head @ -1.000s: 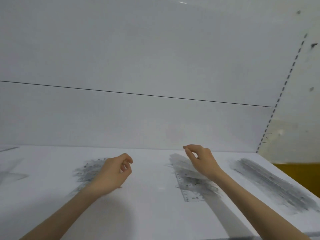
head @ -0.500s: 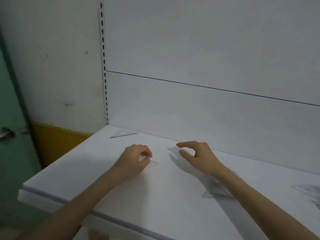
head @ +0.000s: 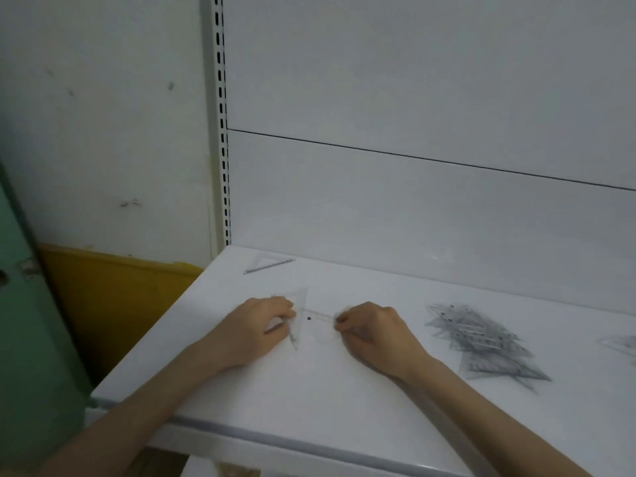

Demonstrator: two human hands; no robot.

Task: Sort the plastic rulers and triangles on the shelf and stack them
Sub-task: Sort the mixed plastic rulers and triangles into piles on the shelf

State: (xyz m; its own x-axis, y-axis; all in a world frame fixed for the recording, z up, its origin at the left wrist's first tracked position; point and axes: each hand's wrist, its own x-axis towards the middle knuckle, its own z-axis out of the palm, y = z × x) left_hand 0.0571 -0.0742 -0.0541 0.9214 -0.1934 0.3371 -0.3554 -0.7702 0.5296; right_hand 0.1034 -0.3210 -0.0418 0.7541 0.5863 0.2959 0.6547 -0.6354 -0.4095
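On the white shelf [head: 309, 401], my left hand [head: 258, 325] pinches a clear plastic triangle [head: 298, 315] at its left side. My right hand [head: 371, 330] pinches the right end of a clear ruler [head: 318, 317] that lies flat between the two hands. A second faint clear triangle [head: 323, 335] lies under the ruler, close to my right fingers. To the right sits a stack of clear triangles [head: 481, 342]. One lone triangle [head: 268, 265] lies at the shelf's back left corner.
Another clear piece [head: 619, 344] shows at the right border. The shelf's front edge [head: 275, 438] runs below my forearms. A slotted upright [head: 220, 132] stands at the back left, with a yellow wall band [head: 113, 297] and a green door [head: 20, 321] beyond.
The view swung left from the ruler piles to the shelf's left end. Both hands came down onto the shelf and took hold of the triangle and the ruler.
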